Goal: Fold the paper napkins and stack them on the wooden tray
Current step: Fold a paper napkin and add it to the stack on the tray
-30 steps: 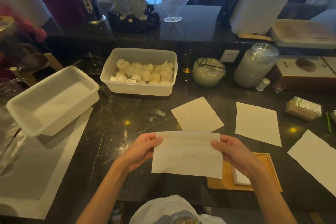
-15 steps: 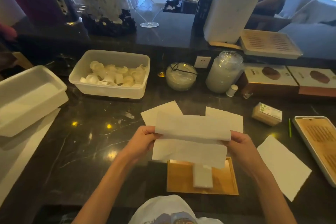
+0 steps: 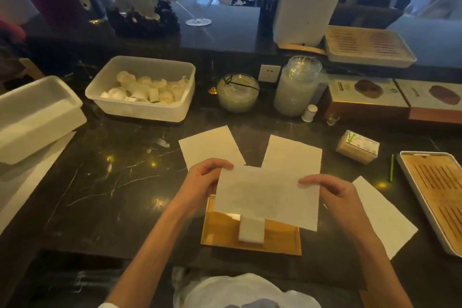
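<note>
Dark marble counter (image 3: 105, 182), dining room behind it, blurred. We hold one paper napkin (image 3: 267, 197) in the air over the far half of the wooden tray (image 3: 225, 232). Left hand (image 3: 200, 182) pinches its upper-left corner, right hand (image 3: 330, 190) pinches the upper-right edge; both are clamped on the sheet.

Change: half a second ago the napkin's top flap stood open above the lower layer; now it reads as one flat rectangle, edges roughly met. One second ago it was also a single rectangle, so we cannot tell for sure whether a fold got added or redone. Our read: the first fold is in, more folds are needed before it matches the stack's size. View has also swung; the tray now sits at 6 o'clock under the hands.

Counts:
- folded napkin stack (image 3: 251, 230) on tray: 1 small white block, centre of tray, partly under the held sheet; layer count not readable.
- napkin in hand: 1.
- flat unfolded napkins on counter: 3. One at 11 o'clock of the hands (image 3: 207, 147), one at 1 o'clock (image 3: 295, 155), one at 4 o'clock (image 3: 385, 217).
- slatted trays: 2, one at 3 o'clock (image 3: 440, 197), one on the raised ledge at 1 o'clock (image 3: 367, 47).

So one in progress, three untouched.
</note>
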`<state>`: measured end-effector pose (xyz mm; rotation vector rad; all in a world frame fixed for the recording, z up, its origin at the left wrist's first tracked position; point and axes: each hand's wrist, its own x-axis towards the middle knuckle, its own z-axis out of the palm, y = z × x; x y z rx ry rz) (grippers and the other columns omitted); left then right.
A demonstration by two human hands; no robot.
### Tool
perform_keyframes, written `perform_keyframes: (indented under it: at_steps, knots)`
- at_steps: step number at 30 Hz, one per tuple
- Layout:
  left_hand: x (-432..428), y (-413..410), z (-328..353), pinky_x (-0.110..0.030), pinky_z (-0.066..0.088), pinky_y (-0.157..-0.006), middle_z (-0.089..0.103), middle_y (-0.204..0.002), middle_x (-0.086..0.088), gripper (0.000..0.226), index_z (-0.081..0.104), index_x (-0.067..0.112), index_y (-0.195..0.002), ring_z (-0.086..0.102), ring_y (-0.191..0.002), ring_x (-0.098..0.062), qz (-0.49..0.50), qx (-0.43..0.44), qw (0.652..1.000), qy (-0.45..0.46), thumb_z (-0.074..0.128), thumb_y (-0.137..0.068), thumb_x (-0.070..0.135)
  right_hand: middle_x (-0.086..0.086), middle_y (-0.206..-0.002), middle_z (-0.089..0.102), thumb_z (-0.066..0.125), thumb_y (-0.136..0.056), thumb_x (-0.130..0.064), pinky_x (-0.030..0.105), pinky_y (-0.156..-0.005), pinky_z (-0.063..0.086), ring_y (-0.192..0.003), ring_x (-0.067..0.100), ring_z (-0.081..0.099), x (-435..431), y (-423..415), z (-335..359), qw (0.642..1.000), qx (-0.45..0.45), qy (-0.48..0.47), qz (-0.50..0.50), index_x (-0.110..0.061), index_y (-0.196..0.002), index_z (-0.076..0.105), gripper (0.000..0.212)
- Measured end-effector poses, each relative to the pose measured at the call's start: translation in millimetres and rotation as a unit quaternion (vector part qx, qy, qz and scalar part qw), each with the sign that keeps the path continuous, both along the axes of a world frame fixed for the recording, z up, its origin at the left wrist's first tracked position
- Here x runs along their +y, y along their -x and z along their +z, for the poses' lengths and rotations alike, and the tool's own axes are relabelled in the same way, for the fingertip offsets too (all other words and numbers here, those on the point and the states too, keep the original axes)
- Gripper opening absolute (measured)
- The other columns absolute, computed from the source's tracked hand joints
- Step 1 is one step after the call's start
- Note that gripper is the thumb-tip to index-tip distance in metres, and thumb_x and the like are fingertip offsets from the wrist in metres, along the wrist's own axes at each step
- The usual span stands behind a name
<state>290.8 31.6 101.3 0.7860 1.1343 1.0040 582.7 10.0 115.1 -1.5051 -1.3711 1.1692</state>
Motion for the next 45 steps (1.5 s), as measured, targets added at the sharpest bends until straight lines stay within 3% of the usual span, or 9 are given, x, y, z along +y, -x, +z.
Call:
perform_keyframes:
  at_steps: [3,7,13,16,18,21,27,33,45]
  knots:
    - [-2,-8,-3,-0.031,0.061,-0.078,0.068,-0.114,-0.006,0.028,0.078,0.019,-0.088,0.067,-0.110,-0.025,0.022,0.034,0.999,-0.003,0.055,-0.100,0.009,-0.029,-0.101,0.067,0.053,-0.103,-0.018,0.008,-0.063,0.055,-0.094,-0.011,0.060,-5,-7,-3,0.998,0.051,0.030,0.001,-0.035,-0.097,0.079,0.031]
    - [-4,-15,-5,-0.030,0.062,-0.081,0.072,-0.115,-0.001,0.030,0.080,0.022,-0.090,0.068,-0.111,-0.022,0.020,0.099,0.995,-0.006,0.056,-0.100,0.008,-0.018,-0.110,0.071,0.045,-0.106,-0.017,0.034,-0.093,0.052,-0.113,0.012,0.060,-3,-13,-1,0.995,0.093,0.042,0.023,-0.029,-0.098,0.079,0.037]
    - [-7,-33,-12,-0.037,0.029,-0.116,0.041,-0.155,0.010,0.023,0.067,0.034,-0.112,0.031,-0.145,-0.009,-0.065,0.351,0.921,-0.158,0.057,-0.100,0.017,-0.030,-0.109,0.062,0.064,-0.097,-0.025,0.003,-0.073,0.048,-0.103,-0.011,0.056,21,1,15,0.974,-0.154,-0.049,0.157,-0.043,-0.109,0.066,0.022]
    - [-6,-47,-6,-0.037,0.016,-0.120,0.030,-0.160,0.018,0.042,0.051,0.055,-0.128,0.012,-0.153,-0.006,-0.240,0.325,0.897,-0.180,0.067,-0.090,0.046,-0.027,-0.112,0.059,0.067,-0.095,-0.028,0.005,-0.074,0.046,-0.097,-0.009,0.057,30,17,22,0.935,-0.230,-0.023,0.271,-0.047,-0.131,0.055,0.042]
    - [-5,-56,-1,-0.037,0.037,-0.115,0.054,-0.142,0.017,0.042,0.060,0.045,-0.126,0.043,-0.139,-0.008,-0.290,0.282,0.899,-0.166,0.067,-0.086,0.054,-0.027,-0.111,0.057,0.068,-0.095,-0.028,0.007,-0.077,0.047,-0.094,-0.009,0.057,35,24,27,0.915,-0.249,-0.032,0.317,-0.046,-0.135,0.052,0.047]
    - [-6,-62,6,-0.023,0.056,-0.080,0.072,-0.099,0.012,0.030,0.074,0.030,-0.106,0.069,-0.095,-0.011,-0.232,0.197,0.937,-0.170,0.063,-0.088,0.051,-0.036,-0.106,0.055,0.061,-0.096,-0.037,0.005,-0.074,0.048,-0.094,-0.013,0.058,41,25,39,0.937,-0.203,-0.074,0.276,-0.050,-0.124,0.055,0.031]
    - [-7,-52,4,-0.025,0.062,-0.070,0.078,-0.103,0.008,0.016,0.078,0.041,-0.096,0.076,-0.098,-0.015,-0.031,0.094,0.988,-0.116,0.066,-0.086,0.044,-0.017,-0.093,0.077,0.049,-0.081,-0.064,0.010,-0.061,0.055,-0.087,-0.001,0.073,24,26,20,0.993,0.073,0.046,0.076,-0.030,-0.105,0.071,0.047]
    - [-8,-47,-3,-0.027,0.063,-0.070,0.079,-0.102,0.007,0.014,0.075,0.034,-0.099,0.076,-0.096,-0.015,-0.008,0.088,0.993,-0.078,0.062,-0.094,0.032,-0.019,-0.089,0.076,0.067,-0.091,-0.038,0.017,-0.065,0.060,-0.088,0.004,0.074,18,44,-12,0.996,0.075,0.046,-0.008,-0.029,-0.094,0.074,0.012]
    - [-8,-49,-7,-0.027,0.062,-0.075,0.078,-0.104,0.005,0.021,0.078,0.038,-0.099,0.075,-0.101,-0.016,-0.010,0.039,0.998,-0.056,0.063,-0.086,0.044,-0.018,-0.090,0.076,0.074,-0.089,-0.027,0.017,-0.070,0.061,-0.090,0.002,0.072,17,44,-21,0.999,0.043,-0.010,-0.021,-0.034,-0.094,0.073,0.008]
